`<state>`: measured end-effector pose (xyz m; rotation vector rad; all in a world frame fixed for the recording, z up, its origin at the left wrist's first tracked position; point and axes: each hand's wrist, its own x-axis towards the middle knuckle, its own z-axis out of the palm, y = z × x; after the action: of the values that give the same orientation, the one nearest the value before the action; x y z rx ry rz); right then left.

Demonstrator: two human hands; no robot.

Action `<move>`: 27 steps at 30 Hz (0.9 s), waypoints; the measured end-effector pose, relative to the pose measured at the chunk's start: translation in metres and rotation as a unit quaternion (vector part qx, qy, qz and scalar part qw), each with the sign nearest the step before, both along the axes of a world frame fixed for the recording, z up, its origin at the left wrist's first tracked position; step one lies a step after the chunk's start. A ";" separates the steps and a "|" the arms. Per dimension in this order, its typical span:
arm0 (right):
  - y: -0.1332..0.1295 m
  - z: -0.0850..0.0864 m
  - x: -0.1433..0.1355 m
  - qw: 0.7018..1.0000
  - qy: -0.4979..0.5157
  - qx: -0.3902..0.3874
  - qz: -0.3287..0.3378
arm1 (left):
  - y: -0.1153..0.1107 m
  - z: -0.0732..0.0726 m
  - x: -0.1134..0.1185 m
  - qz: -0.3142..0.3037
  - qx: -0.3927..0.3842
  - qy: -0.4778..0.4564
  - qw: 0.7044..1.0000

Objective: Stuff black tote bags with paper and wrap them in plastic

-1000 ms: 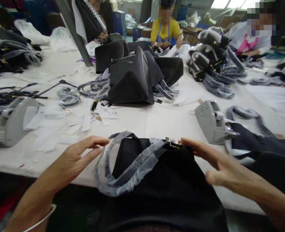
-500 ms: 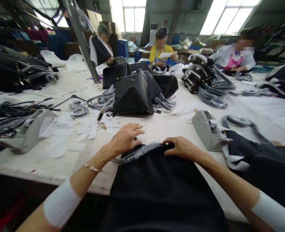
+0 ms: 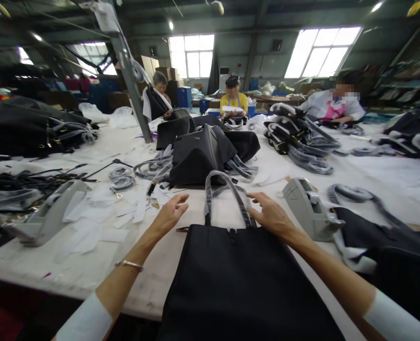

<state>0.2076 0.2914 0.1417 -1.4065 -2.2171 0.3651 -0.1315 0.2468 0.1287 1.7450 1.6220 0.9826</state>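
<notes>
A black handbag [image 3: 245, 279] lies in front of me, its top edge facing away and its lower part running out of view. Two handles [image 3: 227, 182] in clear plastic wrap stand up from that top edge. My left hand [image 3: 170, 213] hovers above the table left of the handles, fingers stretched, holding nothing. Close against the right side of the handles is my right hand [image 3: 270, 215], with thumb and fingers apart; whether it touches the wrap I cannot tell. A small metal clasp [image 3: 183, 229] sticks out at the bag's upper left corner.
Grey tape dispensers stand left [image 3: 50, 215] and right [image 3: 311, 208] on the white table [image 3: 149, 284]. Beyond the bag is a pile of black bags [image 3: 199, 156]. Paper scraps [image 3: 85, 222] and straps lie leftward; another black bag [image 3: 391, 241] lies rightward. Several people sit opposite.
The wrapped handles, folded down over the bag's top edge before, now stand upright. My left hand has come away from the bag to the left. The view has tilted up.
</notes>
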 end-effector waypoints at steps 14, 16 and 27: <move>0.067 -0.050 -0.023 0.986 -0.099 0.016 -0.133 | 0.084 -0.029 0.095 0.020 -0.022 0.281 0.959; 0.080 -0.052 -0.014 0.985 -0.071 0.026 -0.158 | 0.090 -0.036 0.101 0.014 -0.009 0.293 0.956; 0.135 -0.057 -0.025 0.999 0.039 0.026 -0.008 | 0.097 -0.065 0.092 -0.050 0.099 0.188 0.976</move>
<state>0.1826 0.4268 0.0847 -1.3575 -2.1365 0.3488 -0.0391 0.3433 0.0638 2.2354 1.6831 0.8233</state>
